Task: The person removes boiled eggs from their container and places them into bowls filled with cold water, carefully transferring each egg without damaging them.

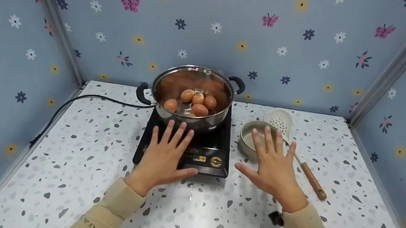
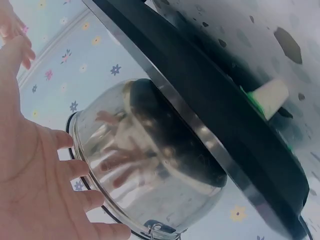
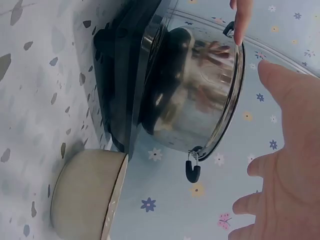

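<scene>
My left hand (image 1: pixel 163 161) hovers over the front of a black induction cooker (image 1: pixel 210 142), its fingers straight and spread. Brown eggs (image 1: pixel 200 110) lie inside a two-handled steel pot (image 1: pixel 207 125) on the cooker. Over a beige bowl (image 1: pixel 246 147) to the right is my right hand (image 1: pixel 272 170), fingers also spread, holding nothing. A skimmer (image 1: pixel 312 179) with a pale perforated head and wooden handle lies beside the bowl. The left wrist view shows the left palm (image 2: pixel 40 185) near the pot's side (image 2: pixel 110 135). In the right wrist view, the bowl (image 3: pixel 85 195) stands apart from the right palm (image 3: pixel 295 185).
A black cable (image 1: pixel 105 97) runs from the cooker to the left edge of the speckled table (image 1: pixel 183 223). Blue panels (image 1: pixel 211 44) with flowers and butterflies rise behind and on both sides. A small black object (image 1: pixel 276 218) sits by the right wrist.
</scene>
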Motion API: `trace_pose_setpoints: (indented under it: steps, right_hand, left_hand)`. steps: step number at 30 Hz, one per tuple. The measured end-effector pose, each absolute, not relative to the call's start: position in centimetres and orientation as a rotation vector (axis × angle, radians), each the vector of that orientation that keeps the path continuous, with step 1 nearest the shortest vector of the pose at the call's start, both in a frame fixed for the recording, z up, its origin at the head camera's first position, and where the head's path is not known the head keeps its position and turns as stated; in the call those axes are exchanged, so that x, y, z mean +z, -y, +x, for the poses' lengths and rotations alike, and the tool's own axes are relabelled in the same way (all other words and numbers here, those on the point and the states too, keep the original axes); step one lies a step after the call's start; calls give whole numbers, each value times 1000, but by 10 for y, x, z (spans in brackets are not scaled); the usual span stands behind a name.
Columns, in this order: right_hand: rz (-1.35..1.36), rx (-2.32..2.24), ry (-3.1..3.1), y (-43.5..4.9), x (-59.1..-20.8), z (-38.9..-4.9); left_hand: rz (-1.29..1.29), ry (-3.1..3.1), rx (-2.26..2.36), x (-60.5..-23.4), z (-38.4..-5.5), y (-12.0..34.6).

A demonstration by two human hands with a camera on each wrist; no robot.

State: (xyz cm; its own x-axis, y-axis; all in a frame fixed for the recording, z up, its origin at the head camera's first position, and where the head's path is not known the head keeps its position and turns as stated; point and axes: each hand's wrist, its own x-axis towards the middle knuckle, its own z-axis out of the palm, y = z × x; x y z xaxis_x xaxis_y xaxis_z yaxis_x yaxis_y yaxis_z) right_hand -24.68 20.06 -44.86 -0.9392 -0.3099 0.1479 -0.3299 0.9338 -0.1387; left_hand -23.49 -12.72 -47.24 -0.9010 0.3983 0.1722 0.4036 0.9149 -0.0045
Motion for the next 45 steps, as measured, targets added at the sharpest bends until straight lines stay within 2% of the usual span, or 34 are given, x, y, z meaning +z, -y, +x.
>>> trace_pose_setpoints:
  steps: [25,45]
  right_hand:
    - [515,228,2947,-230,-417,-253]
    - [495,209,2918,-253,-408,-265]
  left_hand:
    - [-670,2852,-100,-444,-242,145]
    - [-637,2861,-89,-415,-268,161]
